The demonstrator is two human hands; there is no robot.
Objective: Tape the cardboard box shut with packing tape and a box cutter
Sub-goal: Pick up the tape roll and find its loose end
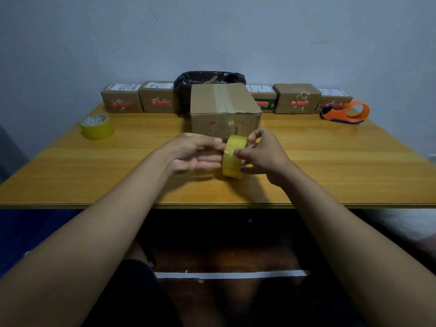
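Observation:
A brown cardboard box (224,109) stands in the middle of the wooden table (94,166), its top flaps closed with a strip of tape along the seam. Just in front of it I hold a yellowish roll of packing tape (232,159) on edge above the table. My left hand (195,153) touches the roll's left side with fingers extended. My right hand (262,153) grips the roll from the right, thumb and fingertips pinching at its outer surface. No box cutter is visible.
A second tape roll (97,127) lies at the left. An orange tape dispenser (346,113) sits at the far right. Several small labelled parcels (155,97) line the back edge beside a black bag-lined bin (207,79). The table's front edge runs below my hands.

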